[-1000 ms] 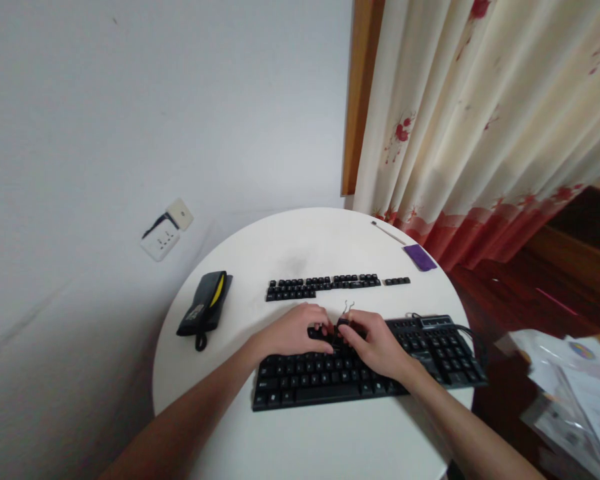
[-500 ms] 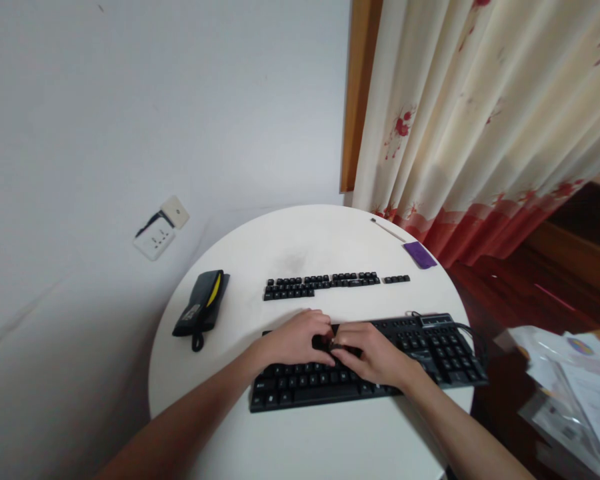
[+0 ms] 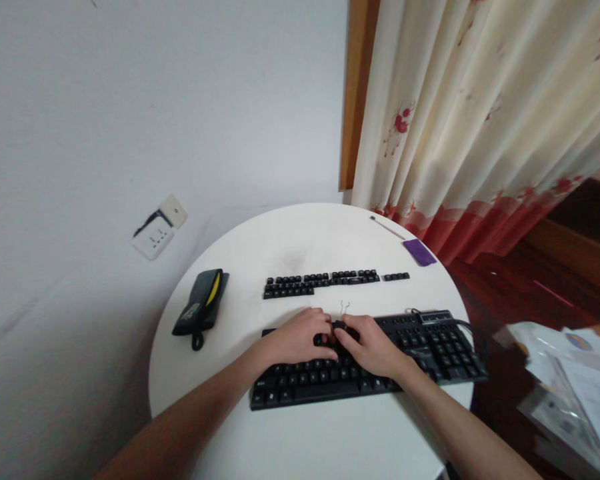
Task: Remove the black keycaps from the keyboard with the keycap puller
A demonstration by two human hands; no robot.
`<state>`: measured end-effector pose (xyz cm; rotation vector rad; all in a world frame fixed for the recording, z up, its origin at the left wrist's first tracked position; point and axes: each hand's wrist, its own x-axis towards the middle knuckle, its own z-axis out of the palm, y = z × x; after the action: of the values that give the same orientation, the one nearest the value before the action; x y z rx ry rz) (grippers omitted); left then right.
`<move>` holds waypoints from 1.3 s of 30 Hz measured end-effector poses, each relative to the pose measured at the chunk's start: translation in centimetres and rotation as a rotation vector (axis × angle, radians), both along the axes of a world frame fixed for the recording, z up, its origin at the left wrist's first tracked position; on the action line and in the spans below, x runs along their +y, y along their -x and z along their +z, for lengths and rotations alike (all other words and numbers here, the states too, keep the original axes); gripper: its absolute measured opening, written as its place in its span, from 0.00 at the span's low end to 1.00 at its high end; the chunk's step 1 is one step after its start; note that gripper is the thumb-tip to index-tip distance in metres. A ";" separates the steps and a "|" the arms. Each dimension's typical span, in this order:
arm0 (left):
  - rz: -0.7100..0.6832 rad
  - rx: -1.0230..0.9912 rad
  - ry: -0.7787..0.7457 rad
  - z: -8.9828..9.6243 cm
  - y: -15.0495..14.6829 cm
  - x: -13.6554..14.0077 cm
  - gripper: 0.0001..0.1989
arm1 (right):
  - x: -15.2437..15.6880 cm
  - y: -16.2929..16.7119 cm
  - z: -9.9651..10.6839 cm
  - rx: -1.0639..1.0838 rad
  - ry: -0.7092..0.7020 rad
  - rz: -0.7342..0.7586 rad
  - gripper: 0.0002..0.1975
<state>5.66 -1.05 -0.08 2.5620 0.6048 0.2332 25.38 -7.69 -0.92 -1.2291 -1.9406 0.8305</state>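
Note:
My right hand (image 3: 373, 343) is closed on a wire keycap puller (image 3: 345, 309), whose two thin prongs point away from me above the keyboard's back edge. Its handle is mostly hidden by the fingers, and a small dark piece shows at the fingertips. Right beside it, my left hand (image 3: 303, 339) has its fingers curled in, the tips nearly meeting those of the right; what they pinch is hidden. Both hands are over the black keyboard (image 3: 325, 392). Behind it, removed black keycaps (image 3: 323, 283) lie in neat rows on the white round table (image 3: 300, 440).
A dark pouch (image 3: 200, 303) with a yellow stripe lies on the left. At the back right are a thin brush (image 3: 387, 227) and a purple cloth (image 3: 419, 252). The keyboard cable (image 3: 473, 330) hangs off the right edge. Papers and plastic bags (image 3: 570, 380) lie lower right.
My right hand has shifted slightly back and left and turned, so the puller's prongs now show pointing away from me. My left hand has barely moved. The keycap rows are unchanged.

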 end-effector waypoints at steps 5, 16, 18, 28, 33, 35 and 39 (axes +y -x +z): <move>-0.018 -0.007 0.016 0.2 -0.2 -0.1 0.12 | 0.3 0.1 -0.4 -0.006 0.043 -0.052 0.10; 0.058 -0.120 -0.030 0.6 -0.8 -0.6 0.05 | 0.6 -0.2 -0.6 0.134 0.022 -0.153 0.15; 0.084 -0.159 -0.011 0.3 -0.8 -0.6 0.05 | 0.7 -0.2 -0.7 0.145 0.012 -0.201 0.15; 0.098 -0.221 -0.150 0.0 -0.8 -0.5 0.06 | 0.9 -0.4 -0.8 0.276 0.068 -0.234 0.11; 0.071 -0.108 -0.360 0.0 -1.1 -0.6 0.06 | 1.0 -0.6 -0.8 0.287 0.031 -0.254 0.13; 0.072 -0.107 -0.396 0.1 -1.2 -0.8 0.07 | 1.0 -0.6 -0.7 0.285 0.024 -0.258 0.14; 0.077 -0.149 -0.422 0.2 -1.3 -0.8 0.08 | 1.0 -0.6 -0.9 0.298 0.025 -0.263 0.13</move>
<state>6.92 -1.89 0.13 2.8879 0.6544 0.6319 25.96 -6.72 -1.80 -1.2626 -1.4991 0.8478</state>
